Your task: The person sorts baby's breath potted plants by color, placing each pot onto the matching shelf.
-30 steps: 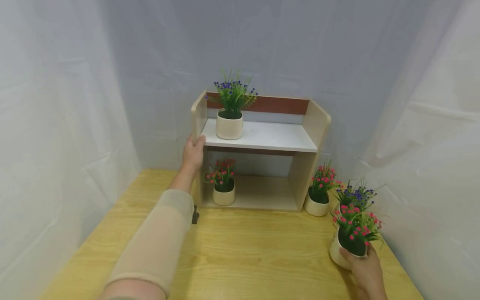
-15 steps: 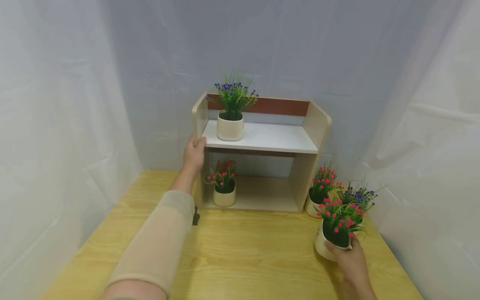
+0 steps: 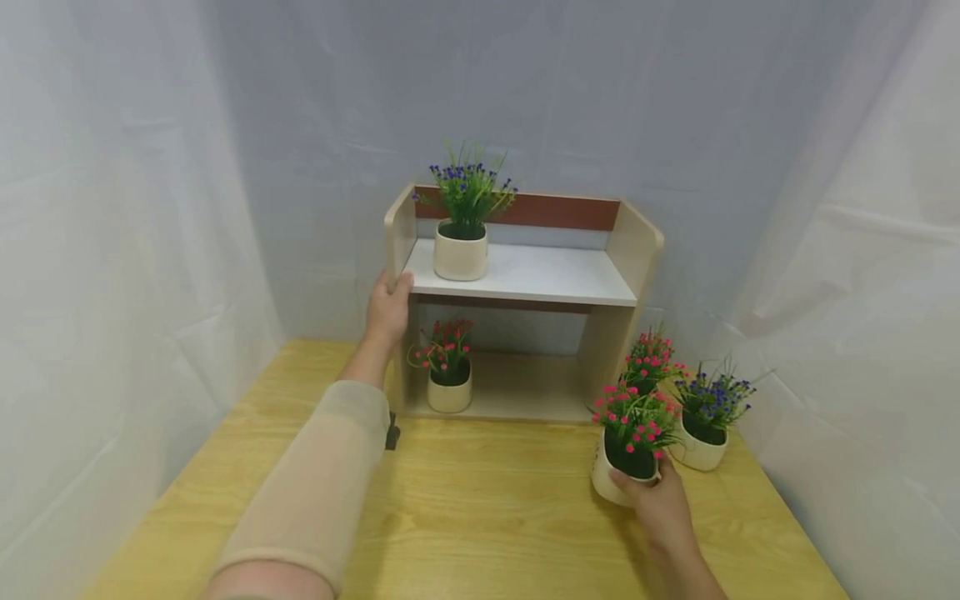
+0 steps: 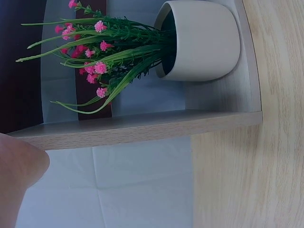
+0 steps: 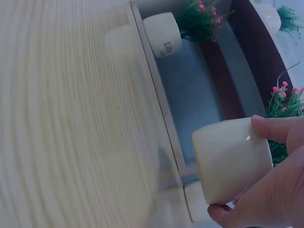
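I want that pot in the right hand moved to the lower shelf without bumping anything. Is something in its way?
Nothing visible blocks it. The pot in the right hand faces the open right part of the lower shelf; the only pot there stands at the left end.

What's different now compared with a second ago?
The right hand, still gripping the pink-flowered pot, has carried it leftward, toward the front of the shelf unit. The left hand still holds the shelf's left side; the other pots stayed put.

Matt cream pot [image 3: 609,479], grained wooden table [image 3: 487,508], smooth pale laminate shelf [image 3: 525,275].
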`<state>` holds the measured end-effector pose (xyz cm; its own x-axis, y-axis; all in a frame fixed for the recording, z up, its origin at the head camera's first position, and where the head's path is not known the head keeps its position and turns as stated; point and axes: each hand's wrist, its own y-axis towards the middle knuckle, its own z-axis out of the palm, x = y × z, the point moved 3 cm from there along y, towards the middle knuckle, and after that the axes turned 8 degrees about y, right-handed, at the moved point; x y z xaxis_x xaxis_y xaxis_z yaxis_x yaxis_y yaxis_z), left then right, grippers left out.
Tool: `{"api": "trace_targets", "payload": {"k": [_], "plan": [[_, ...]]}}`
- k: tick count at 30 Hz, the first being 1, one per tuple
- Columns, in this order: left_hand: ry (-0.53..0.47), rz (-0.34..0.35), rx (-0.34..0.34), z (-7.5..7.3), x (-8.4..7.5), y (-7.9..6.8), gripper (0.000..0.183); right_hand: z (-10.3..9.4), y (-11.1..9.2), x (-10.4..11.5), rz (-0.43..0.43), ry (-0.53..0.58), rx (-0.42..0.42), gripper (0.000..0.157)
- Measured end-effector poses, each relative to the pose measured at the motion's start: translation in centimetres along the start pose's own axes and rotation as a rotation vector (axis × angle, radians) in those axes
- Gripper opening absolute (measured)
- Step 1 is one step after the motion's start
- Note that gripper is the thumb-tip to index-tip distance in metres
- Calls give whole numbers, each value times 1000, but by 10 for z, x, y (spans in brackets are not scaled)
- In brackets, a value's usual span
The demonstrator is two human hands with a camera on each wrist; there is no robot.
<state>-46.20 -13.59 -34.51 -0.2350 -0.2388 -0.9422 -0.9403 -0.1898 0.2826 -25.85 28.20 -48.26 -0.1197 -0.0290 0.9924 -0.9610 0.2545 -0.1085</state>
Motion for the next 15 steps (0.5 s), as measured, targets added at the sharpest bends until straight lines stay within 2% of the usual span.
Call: {"api": "trace_targets", "payload": {"k": [15], "plan": [[16,-10,-9,0,3,2,60,40,12,1,-9,-74,65,110]]}}
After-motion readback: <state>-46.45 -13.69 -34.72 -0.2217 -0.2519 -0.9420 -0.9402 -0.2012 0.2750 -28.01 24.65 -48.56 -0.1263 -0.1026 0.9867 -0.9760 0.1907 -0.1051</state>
